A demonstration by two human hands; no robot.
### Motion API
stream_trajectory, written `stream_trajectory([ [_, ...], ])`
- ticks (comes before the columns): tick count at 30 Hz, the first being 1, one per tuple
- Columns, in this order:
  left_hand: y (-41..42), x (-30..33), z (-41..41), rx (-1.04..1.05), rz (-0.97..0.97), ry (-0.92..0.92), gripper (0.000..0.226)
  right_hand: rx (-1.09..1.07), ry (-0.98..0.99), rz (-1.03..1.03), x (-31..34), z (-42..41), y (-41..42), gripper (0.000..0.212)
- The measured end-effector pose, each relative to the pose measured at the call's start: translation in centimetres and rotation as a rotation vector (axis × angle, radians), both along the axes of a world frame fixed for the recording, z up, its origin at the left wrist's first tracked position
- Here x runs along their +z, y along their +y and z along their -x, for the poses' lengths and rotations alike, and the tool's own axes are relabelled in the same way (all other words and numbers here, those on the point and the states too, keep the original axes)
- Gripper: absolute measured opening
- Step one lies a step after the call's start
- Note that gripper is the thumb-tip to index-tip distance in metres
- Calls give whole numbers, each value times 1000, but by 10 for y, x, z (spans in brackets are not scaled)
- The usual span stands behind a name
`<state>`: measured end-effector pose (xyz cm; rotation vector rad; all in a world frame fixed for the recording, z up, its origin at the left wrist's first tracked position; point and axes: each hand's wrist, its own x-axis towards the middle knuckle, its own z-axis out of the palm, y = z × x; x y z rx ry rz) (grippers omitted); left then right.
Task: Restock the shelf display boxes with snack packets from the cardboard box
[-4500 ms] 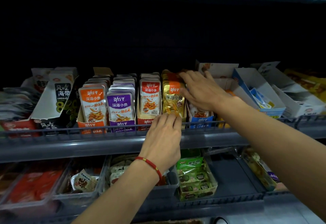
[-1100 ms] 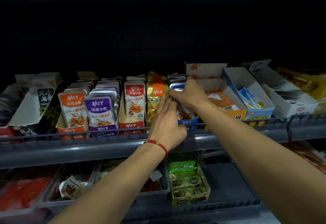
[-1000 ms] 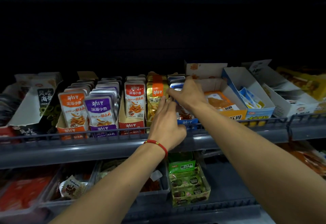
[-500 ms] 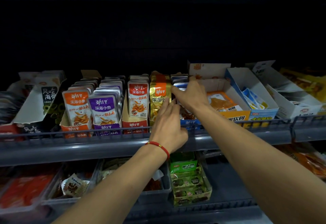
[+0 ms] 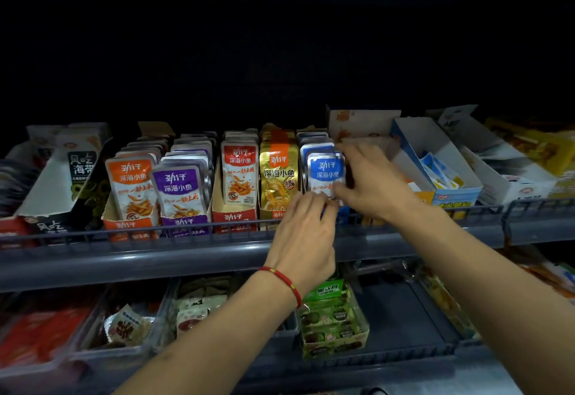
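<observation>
Both hands meet at the front blue packet [image 5: 325, 173], which stands upright at the head of its row on the shelf [image 5: 124, 265]. Right hand [image 5: 370, 183], at the packet's 3 o'clock, curls thumb and fingers round its edge. Left hand [image 5: 303, 239], red cord on the wrist, pinches its bottom edge from 6 o'clock. At 9 o'clock stands the gold packet [image 5: 278, 173].

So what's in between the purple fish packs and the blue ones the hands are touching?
The head view shows two rows between the purple packs and blue packs: red packs, then gold packs.
</observation>
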<state>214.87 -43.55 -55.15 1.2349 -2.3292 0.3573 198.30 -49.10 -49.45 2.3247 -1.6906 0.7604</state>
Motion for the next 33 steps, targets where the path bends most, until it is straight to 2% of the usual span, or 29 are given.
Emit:
stream_trajectory([
  [2, -1, -2, 3, 11, -17, -10, 67, -21, 42, -57, -1, -3, 2, 85],
  [6, 3, -3, 4, 3, -49, 14, 69, -27, -5, -163, 3, -12, -3, 100],
  [9, 5, -4, 3, -1, -59, 26, 71, -58, -15, -187, 3, -20, -7, 105],
  [27, 7, 0, -3, -43, -101, 37, 79, -39, -114, -131, 1, -22, 0, 93],
  [30, 10, 2, -4, -45, -97, 59, 76, -15, -115, -95, 1, -17, 6, 85],
  [33, 10, 5, -13, -42, -53, 78, 70, 10, -158, 10, -1, -11, 12, 66],
])
